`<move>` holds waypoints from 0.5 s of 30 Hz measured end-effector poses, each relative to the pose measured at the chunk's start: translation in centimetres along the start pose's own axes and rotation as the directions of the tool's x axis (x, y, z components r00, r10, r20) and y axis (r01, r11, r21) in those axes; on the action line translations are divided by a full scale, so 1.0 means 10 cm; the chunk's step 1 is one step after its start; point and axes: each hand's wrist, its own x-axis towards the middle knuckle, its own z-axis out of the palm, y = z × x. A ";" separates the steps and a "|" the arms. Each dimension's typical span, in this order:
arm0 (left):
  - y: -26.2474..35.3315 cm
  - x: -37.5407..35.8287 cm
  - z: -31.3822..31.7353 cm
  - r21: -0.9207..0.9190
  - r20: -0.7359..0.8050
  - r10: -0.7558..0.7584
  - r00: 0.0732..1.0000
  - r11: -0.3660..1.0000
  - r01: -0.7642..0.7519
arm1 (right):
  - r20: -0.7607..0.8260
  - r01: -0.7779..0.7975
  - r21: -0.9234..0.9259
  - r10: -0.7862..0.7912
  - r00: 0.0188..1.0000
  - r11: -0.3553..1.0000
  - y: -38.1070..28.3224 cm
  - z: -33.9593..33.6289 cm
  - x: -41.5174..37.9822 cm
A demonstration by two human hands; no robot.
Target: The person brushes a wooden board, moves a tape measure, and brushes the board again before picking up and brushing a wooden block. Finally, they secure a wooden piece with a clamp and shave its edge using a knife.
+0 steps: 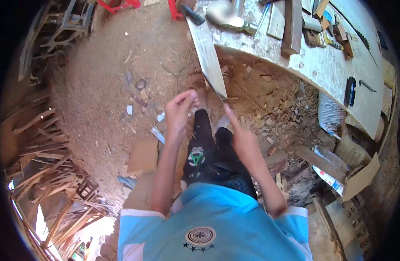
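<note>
A pale, flat board (208, 56) sticks out from the workbench, its near end slanted to a point. Along that slanted edge lies a thin dark strip-like tool (214, 88), its near end at my right hand (245, 141). The right hand is closed around that end, index finger stretched along it; I cannot tell the tool's exact kind. My left hand (178, 113) is raised just left of the board's tip, thumb and fingers pinched together. What those fingertips hold, if anything, is hidden. A black-ended object (192, 15) rests across the board's far end.
On the workbench (309, 65) lie wood blocks (292, 30), a brush (335, 43), a black tool (350, 91) and a toothed saw blade (363, 41). Offcuts (269, 115) litter the ground beneath. Scrap wood (47, 165) piles at left; a cardboard box (361, 178) sits right.
</note>
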 end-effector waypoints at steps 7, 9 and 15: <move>0.47 -0.06 0.25 0.412 -0.075 0.452 0.889 0.826 -0.385 | -0.082 0.122 0.105 -0.114 0.990 0.987 0.16 0.11 0.04; 0.85 0.10 0.33 0.578 0.141 0.620 0.772 0.582 -0.572 | -0.010 0.071 0.089 -0.071 0.997 0.993 0.45 0.12 -0.31; 1.74 1.14 1.22 0.507 0.846 0.389 0.365 -0.378 -0.775 | -0.050 0.137 0.048 -0.135 0.990 0.989 0.07 0.08 0.20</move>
